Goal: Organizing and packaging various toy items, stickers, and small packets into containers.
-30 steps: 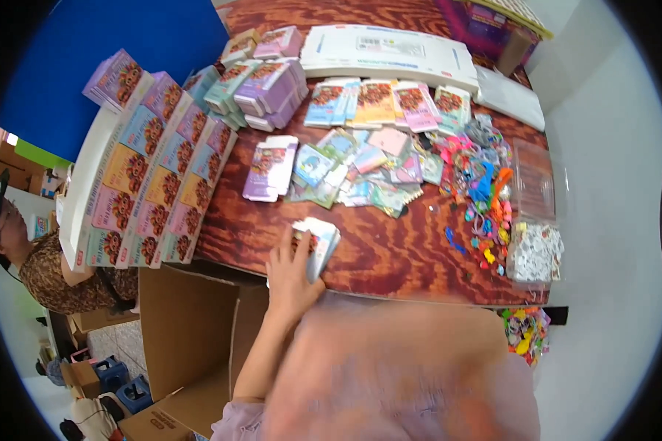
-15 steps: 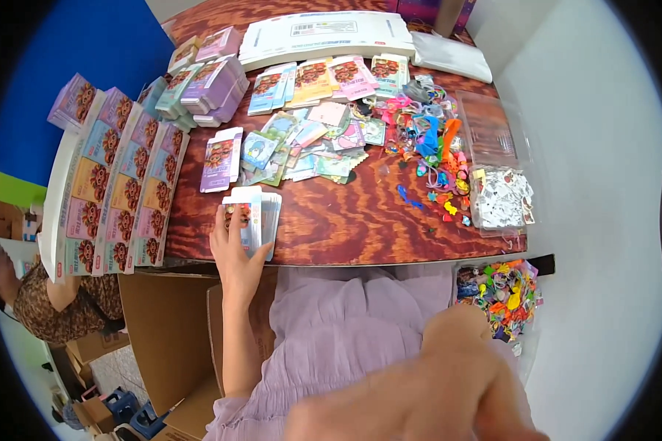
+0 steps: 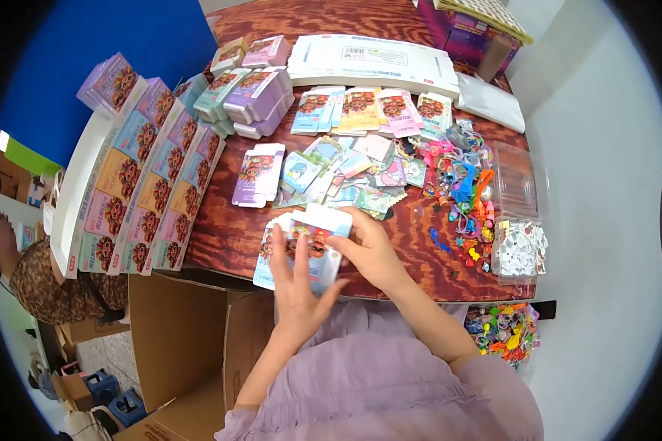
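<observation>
Near the table's front edge lie light-blue flat folded cartons (image 3: 266,257), overlapping in a small pile. My left hand (image 3: 299,305) rests on them with its fingers spread apart. The uppermost blue carton (image 3: 322,273) is gripped at its right side by my right hand (image 3: 369,253), thumb on top and the other fingers partly hidden behind it. Just beyond is a loose heap of printed cards (image 3: 346,170). A few purple flat cartons (image 3: 256,176) sit to the left of that heap.
Colourful trinkets (image 3: 463,184) spread beside a clear plastic box (image 3: 521,176) with small white pieces. A display tray (image 3: 88,173) of boxes stands left, stacked cartons (image 3: 261,95) behind. Below are a cardboard box (image 3: 176,331) and a trinket bin (image 3: 504,331). A person (image 3: 66,287) is at far left.
My right hand has come up from the lower foreground to the blue cartons and taken the upper one's right side. My left hand stays over them. The whole view has shifted.
</observation>
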A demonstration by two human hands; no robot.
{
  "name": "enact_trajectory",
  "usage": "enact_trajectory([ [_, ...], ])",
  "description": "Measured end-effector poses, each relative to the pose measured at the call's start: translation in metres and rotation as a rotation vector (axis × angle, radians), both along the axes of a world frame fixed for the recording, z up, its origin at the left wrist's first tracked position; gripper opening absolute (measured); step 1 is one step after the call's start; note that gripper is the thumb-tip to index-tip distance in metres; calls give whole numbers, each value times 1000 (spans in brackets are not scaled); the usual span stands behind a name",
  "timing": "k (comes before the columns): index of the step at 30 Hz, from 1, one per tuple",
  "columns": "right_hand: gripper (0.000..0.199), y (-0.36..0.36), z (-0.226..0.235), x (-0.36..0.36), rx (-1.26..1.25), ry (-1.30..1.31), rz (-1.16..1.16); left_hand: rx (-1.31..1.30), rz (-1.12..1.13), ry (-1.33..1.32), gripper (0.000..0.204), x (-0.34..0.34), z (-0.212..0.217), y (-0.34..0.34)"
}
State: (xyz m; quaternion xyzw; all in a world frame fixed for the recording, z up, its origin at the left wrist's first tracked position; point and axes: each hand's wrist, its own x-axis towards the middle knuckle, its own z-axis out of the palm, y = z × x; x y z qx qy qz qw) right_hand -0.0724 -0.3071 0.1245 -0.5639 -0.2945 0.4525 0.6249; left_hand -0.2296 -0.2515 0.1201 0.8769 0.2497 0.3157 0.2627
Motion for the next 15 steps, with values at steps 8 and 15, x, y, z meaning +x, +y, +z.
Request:
enact_trajectory([
  [8, 30, -26, -3, 6, 36, 70, 183, -1768, -453, -249, 70, -24, -36, 29],
  [15, 50, 90, -26, 86, -30, -817, -99, -1858, -677, -533, 88, -10, -40, 18],
])
